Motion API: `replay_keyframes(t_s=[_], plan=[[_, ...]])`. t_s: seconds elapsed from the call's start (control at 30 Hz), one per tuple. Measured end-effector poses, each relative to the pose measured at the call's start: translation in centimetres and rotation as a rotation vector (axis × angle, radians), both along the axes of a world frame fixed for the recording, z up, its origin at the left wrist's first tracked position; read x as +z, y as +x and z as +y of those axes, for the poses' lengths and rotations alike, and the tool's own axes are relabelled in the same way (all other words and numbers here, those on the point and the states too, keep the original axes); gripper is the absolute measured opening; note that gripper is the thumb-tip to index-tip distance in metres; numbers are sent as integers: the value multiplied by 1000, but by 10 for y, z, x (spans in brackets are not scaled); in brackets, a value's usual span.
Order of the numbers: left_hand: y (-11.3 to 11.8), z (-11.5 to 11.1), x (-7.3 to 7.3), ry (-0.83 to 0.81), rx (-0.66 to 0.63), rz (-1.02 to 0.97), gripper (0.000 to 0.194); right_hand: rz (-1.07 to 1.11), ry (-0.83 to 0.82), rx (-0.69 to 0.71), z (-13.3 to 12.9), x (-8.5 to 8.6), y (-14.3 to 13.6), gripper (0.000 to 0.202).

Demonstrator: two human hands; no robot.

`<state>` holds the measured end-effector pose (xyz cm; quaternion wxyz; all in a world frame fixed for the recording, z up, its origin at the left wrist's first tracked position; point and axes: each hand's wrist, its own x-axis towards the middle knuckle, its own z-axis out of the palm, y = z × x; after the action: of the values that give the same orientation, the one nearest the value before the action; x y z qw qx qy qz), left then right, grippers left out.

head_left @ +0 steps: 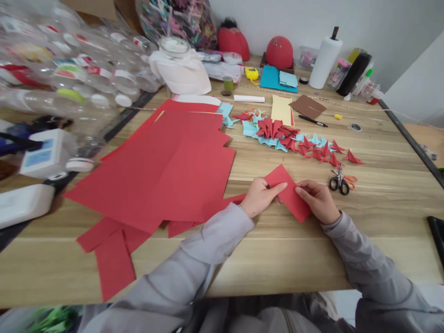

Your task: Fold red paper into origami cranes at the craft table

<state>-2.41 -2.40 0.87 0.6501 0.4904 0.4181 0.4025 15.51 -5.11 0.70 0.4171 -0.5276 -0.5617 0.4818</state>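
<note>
Paper, red and angled, was stretched between the two hands over the tabletop; the left grip was clamped on its left side, thumb on top; the right grip pinched its right edge; folding seemed the step in hand, and the next move probably called for matched edges and a firm crease; folded shapes lay beyond the right grip, scissors right of it; labels on bottles, far left of the left grip, were too blurred to read.
</note>
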Motion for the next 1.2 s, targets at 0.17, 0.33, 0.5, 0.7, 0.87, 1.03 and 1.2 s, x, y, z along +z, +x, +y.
replay_keyframes(t_s=[0.17, 0.33, 0.5, 0.7, 0.87, 1.03, 1.2], plan=[[1, 1, -7, -3, -42, 34, 35, -78, 6, -14, -1, -1, -2, 39], [1, 1, -6, -23, -41, 23, 37, -94, -6, -13, 0, 0, -2, 42], [1, 1, -6, -64, -43, -23, 42, -82, -45, -6, 0, 1, -3, 45], [0, 3, -5, -80, -40, -88, 49, 21, -149, -22, 0, 6, -3, 43], [-3, 2, 5, -77, -115, -346, 57, 302, -403, 43, -1, 12, -2, 37], [-6, 2, 8, -102, -187, -444, 77, 446, -580, 237, -6, 11, -4, 36], [-4, 5, 2, -35, -104, -285, 35, 390, -500, 266, -10, 10, -9, 46]])
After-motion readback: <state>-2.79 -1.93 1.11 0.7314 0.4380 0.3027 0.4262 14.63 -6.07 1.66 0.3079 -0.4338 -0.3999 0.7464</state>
